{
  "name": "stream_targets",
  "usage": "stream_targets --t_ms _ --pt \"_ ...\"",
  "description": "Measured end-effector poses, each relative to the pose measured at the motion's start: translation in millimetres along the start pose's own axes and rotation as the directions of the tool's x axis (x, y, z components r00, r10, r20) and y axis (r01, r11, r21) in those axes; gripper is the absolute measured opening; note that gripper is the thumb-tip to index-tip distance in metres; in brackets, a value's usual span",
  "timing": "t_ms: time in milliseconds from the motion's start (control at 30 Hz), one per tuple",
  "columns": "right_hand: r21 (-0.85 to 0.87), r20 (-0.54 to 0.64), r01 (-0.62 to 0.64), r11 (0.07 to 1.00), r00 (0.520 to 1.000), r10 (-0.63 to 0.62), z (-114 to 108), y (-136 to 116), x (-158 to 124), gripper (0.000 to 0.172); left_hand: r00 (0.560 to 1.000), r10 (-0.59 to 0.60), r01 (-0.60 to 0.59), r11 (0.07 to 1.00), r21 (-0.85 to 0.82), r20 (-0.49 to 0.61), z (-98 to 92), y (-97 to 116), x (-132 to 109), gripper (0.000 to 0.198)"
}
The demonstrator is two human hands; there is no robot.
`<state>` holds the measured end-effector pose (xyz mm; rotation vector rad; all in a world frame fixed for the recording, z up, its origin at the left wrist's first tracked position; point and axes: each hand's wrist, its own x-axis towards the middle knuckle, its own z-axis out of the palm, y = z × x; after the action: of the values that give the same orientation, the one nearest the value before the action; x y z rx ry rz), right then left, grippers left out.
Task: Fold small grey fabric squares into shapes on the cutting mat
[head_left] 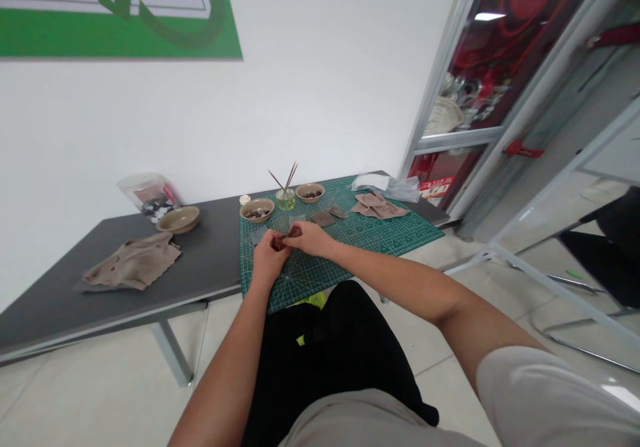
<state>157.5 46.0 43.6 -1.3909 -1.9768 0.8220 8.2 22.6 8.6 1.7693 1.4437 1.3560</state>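
Both my hands meet over the green cutting mat (350,247) on the grey table (210,260). My left hand (267,257) and my right hand (310,238) are both closed, pinching a small dark reddish-brown piece (284,239) between their fingertips. What the piece is I cannot make out. Small brown fabric squares (324,218) lie on the mat just beyond my right hand. Behind them stand a tan bowl with dark bits (257,210), a second such bowl (311,193) and a small glass with thin sticks (286,197).
A crumpled beige cloth (131,263) lies on the table's left part, near an empty tan bowl (179,219) and a clear jar on its side (149,195). More beige cloth (377,206) and a plastic bag (387,184) sit at the mat's far right. A metal-framed cabinet (480,100) stands right.
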Motion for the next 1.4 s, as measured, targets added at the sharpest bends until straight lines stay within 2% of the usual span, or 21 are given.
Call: stream_targets --t_ms 133,233,400,500,600,867,967,1200,1400 --pt "-0.051 -0.072 0.062 0.997 0.995 -0.066 -5 3 2 0.013 0.999 0.027 -0.027 0.999 -0.031 0.025 1.2 2 0 0.023" --pt "-0.09 -0.153 0.096 0.991 0.982 -0.109 -23 9 17 0.011 1.0 0.025 -0.025 0.992 -0.121 0.0 2.1 1 0 0.029" --pt "-0.343 -0.309 -0.025 0.939 0.947 -0.087 -66 32 66 0.02 1.0 -0.002 -0.004 0.98 -0.2 -0.026 1.8 -4 0 0.026" --pt "-0.484 -0.278 -0.093 0.87 0.959 -0.053 -80 47 93 0.025 1.0 -0.013 0.011 0.981 -0.194 -0.009 2.3 -5 -1 0.024" --pt "-0.568 -0.233 -0.129 0.813 0.973 -0.009 -84 57 114 0.025 1.0 -0.014 0.017 0.98 -0.199 0.013 2.5 -6 -1 0.022" --pt "-0.638 -0.115 -0.188 0.747 0.982 0.148 -85 66 150 0.032 1.0 -0.009 0.013 0.98 -0.196 0.022 -0.9 -3 -3 0.013" --pt "-0.663 -0.083 -0.192 0.724 0.979 0.184 -88 67 157 0.035 0.999 -0.03 0.034 0.973 -0.227 0.02 0.4 -3 -2 0.014" --pt "-0.743 -0.018 -0.129 0.657 0.985 0.173 -93 63 163 0.035 0.998 -0.052 0.059 0.965 -0.257 0.034 2.9 -4 -2 0.016" --pt "-0.762 -0.056 -0.148 0.63 0.985 0.163 -99 54 155 0.037 0.998 -0.05 0.057 0.967 -0.247 0.034 2.2 -4 -1 0.014"
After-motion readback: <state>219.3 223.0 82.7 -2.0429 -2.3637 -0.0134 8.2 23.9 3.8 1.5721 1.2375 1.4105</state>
